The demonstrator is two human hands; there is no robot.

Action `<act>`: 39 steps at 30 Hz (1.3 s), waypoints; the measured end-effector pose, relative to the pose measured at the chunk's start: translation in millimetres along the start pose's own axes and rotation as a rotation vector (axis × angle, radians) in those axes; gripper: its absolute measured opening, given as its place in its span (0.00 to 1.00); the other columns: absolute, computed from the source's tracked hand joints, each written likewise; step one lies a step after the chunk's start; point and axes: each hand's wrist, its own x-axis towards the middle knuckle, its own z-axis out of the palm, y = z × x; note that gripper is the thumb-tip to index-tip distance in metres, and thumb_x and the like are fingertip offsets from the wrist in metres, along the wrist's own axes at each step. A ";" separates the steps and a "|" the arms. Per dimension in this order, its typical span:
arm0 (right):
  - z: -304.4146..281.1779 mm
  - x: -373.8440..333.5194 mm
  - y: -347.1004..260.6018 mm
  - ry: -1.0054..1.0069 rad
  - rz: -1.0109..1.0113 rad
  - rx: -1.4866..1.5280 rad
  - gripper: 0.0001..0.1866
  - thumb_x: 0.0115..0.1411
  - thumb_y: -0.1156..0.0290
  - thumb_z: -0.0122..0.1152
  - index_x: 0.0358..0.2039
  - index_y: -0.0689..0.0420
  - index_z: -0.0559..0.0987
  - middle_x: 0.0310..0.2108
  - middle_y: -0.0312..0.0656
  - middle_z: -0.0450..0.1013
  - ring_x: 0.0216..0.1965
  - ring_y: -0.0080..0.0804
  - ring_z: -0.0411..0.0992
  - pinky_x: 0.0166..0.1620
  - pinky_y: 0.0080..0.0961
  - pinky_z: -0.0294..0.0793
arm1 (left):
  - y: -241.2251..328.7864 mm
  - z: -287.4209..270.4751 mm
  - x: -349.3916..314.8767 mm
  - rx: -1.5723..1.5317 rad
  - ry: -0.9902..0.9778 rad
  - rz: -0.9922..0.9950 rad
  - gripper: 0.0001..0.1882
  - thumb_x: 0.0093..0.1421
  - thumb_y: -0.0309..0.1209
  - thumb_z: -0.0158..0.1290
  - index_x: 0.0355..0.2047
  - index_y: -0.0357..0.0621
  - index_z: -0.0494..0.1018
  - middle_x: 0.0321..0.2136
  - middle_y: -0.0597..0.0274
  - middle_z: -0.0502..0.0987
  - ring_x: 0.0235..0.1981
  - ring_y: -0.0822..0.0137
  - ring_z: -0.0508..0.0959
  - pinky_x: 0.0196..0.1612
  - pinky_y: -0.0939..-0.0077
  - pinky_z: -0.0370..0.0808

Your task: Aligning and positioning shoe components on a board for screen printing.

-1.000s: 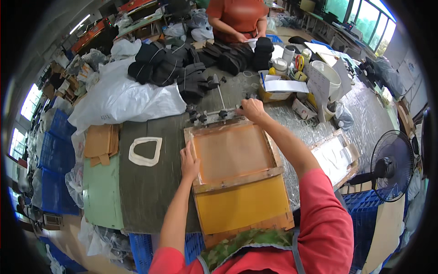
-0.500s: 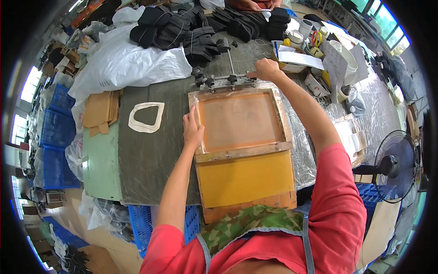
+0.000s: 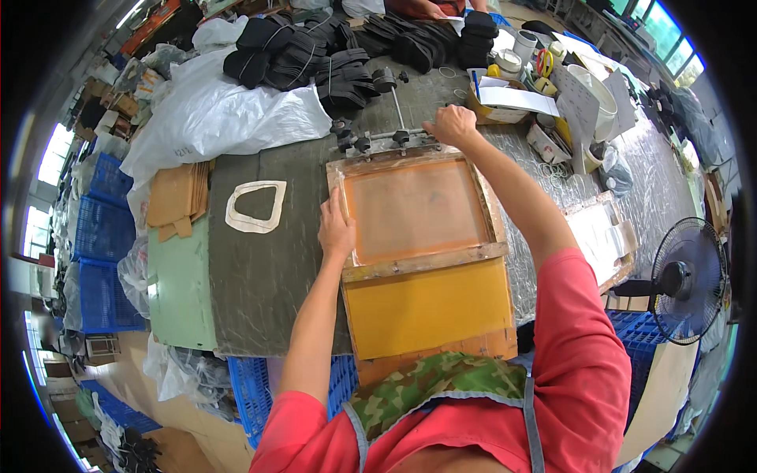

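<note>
A wooden screen-printing frame (image 3: 426, 261) with orange-edged mesh (image 3: 418, 209) lies in the middle of the table. My left hand (image 3: 337, 230) grips its left side, fingers along the wood. At its far edge the frame meets a metal hinge clamp (image 3: 401, 136) with black knobs and an upright rod. My right hand (image 3: 453, 124) is closed at the right end of that clamp; the part inside its fingers is hidden. A yellow sheet (image 3: 430, 311) shows under the frame's near side, on an orange-brown board (image 3: 481, 345).
Left of the frame lies a white ring-shaped cutout (image 3: 256, 206) on a dark board. Beyond are a white plastic sack (image 3: 229, 110) and bundled black pads (image 3: 284, 51). A tub of supplies (image 3: 505, 102) stands far right, a fan (image 3: 676, 280) nearer. Another person's hands (image 3: 430, 9) work opposite.
My right hand has shifted slightly left and nearer at the clamp's right end. My left hand stays on the frame's side. The whole view has moved a little.
</note>
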 end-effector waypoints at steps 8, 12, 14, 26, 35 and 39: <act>-11.5 17.2 17.5 -0.169 -0.574 0.119 0.15 0.43 0.64 0.67 0.32 0.57 0.82 0.35 0.50 0.77 0.40 0.47 0.76 0.44 0.36 0.76 | 0.7 1.1 -1.5 -0.071 -0.004 -0.052 0.40 0.51 0.24 0.45 0.65 0.62 0.48 0.57 0.55 0.59 0.58 0.50 0.62 0.57 0.57 0.65; -9.5 2.4 7.0 -0.151 -0.149 0.120 0.20 0.48 0.53 0.66 0.31 0.59 0.82 0.34 0.52 0.77 0.40 0.46 0.76 0.43 0.37 0.76 | -2.7 3.5 -4.1 -0.132 -0.011 -0.015 0.41 0.51 0.23 0.44 0.66 0.59 0.46 0.61 0.55 0.56 0.61 0.50 0.58 0.61 0.58 0.60; -6.4 -0.2 2.1 -0.058 -0.029 0.057 0.26 0.48 0.45 0.63 0.33 0.58 0.82 0.35 0.51 0.78 0.40 0.46 0.77 0.44 0.38 0.76 | -4.3 5.2 -3.9 -0.105 0.005 0.008 0.41 0.52 0.23 0.44 0.66 0.57 0.45 0.62 0.54 0.54 0.60 0.47 0.59 0.60 0.56 0.61; -2.0 1.1 7.8 -0.127 -0.003 0.054 0.30 0.54 0.40 0.55 0.33 0.59 0.82 0.39 0.49 0.77 0.41 0.46 0.76 0.44 0.37 0.76 | -8.4 8.7 -4.7 -0.111 0.011 0.045 0.41 0.52 0.23 0.43 0.67 0.53 0.43 0.64 0.51 0.51 0.61 0.43 0.57 0.61 0.54 0.59; -24.2 -3.5 14.6 0.003 -0.511 0.187 0.20 0.51 0.56 0.61 0.40 0.56 0.81 0.41 0.50 0.76 0.45 0.48 0.73 0.50 0.36 0.72 | -12.0 13.9 -5.9 -0.125 0.020 0.044 0.41 0.53 0.22 0.43 0.67 0.52 0.43 0.64 0.49 0.51 0.62 0.46 0.57 0.62 0.56 0.58; -27.3 -0.7 11.7 -0.263 -0.329 -0.047 0.22 0.48 0.58 0.64 0.39 0.59 0.79 0.37 0.50 0.77 0.40 0.50 0.75 0.45 0.40 0.75 | -11.2 12.0 -4.5 -0.100 0.013 0.065 0.41 0.53 0.22 0.43 0.67 0.52 0.43 0.65 0.50 0.50 0.62 0.47 0.57 0.62 0.57 0.58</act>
